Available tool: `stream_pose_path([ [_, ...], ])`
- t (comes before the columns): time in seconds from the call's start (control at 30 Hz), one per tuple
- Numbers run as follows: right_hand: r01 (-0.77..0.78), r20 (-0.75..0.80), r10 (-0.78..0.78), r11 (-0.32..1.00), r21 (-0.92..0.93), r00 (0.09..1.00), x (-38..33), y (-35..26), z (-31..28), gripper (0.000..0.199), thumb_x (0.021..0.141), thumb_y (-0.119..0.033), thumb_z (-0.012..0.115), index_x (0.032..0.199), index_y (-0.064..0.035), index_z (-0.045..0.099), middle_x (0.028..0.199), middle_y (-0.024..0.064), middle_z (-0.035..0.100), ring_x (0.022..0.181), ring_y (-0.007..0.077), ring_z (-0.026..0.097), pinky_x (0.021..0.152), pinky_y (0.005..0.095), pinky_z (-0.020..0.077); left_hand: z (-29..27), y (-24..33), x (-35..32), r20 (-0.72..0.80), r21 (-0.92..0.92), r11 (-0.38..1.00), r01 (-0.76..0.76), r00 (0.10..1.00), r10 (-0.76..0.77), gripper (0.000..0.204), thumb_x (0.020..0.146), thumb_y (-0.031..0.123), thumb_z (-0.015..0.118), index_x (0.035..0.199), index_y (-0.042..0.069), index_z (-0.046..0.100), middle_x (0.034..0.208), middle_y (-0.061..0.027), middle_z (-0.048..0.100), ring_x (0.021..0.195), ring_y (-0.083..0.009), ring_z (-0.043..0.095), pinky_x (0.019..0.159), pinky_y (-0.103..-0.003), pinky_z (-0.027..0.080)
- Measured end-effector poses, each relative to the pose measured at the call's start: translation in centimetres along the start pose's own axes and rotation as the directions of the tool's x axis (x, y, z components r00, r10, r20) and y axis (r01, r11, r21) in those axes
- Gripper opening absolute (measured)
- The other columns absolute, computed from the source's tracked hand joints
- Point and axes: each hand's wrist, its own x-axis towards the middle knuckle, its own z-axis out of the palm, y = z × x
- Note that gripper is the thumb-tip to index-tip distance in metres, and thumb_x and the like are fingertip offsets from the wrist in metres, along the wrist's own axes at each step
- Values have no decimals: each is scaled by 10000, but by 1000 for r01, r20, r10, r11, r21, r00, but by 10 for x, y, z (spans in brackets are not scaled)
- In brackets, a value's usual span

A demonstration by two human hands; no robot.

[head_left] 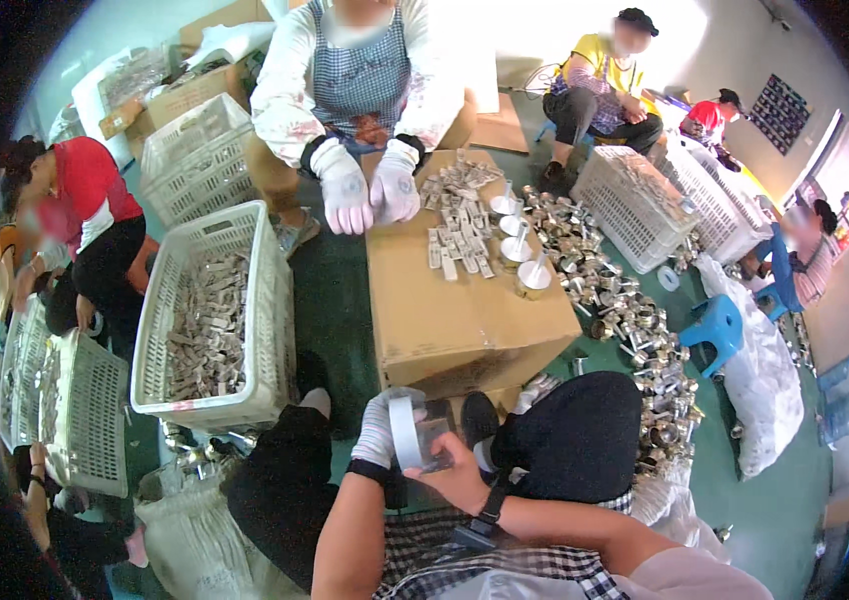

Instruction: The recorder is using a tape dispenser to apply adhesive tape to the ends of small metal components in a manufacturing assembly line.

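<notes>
Just in front of my lap, a wide roll of clear tape (406, 432) stands on its edge between my hands. My left hand (376, 432), in a striped white glove, is closed around its left side. Bare fingers of my right hand (457, 478) pinch the lower right side of the roll. Beyond them is a brown cardboard box (465, 310). Small flat metal pieces (458, 225) lie in a loose heap on its top, beside several round metal cups with upright stems (518, 249).
A white crate (280, 330) full of metal pieces stands left of the box. Metal cups (635, 320) cover the floor on the right, near a blue stool (713, 333). Opposite, a co-worker's gloved hands (370, 195) rest at the box's far edge. Other people sit around.
</notes>
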Motion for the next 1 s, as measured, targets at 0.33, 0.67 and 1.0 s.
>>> stream_pose_path([
  [0.33,12,14,-12,1000,-22,1000,0,-1,-8,450,638,-151,840,828,-61,443,790,6,461,738,86,457,651,223,410,15,-6,-1,-24,181,981,-75,996,81,168,815,23,514,927,-19,633,828,-108,646,657,-192,623,598,-289,545],
  [0.67,44,-12,-46,995,-87,999,1,-1,-8,462,626,-182,844,809,-64,437,751,17,455,744,103,447,684,243,410,15,-9,-2,-17,216,969,-121,992,127,155,803,1,531,929,-18,620,847,-112,647,690,-207,628,618,-300,550],
  [1.0,75,-9,-77,989,-124,997,0,-4,-7,453,637,-191,835,810,-66,436,719,32,477,705,104,462,657,260,433,6,-12,3,-52,150,986,-72,995,81,146,813,40,526,907,-14,623,859,-124,647,687,-220,628,618,-300,552],
])
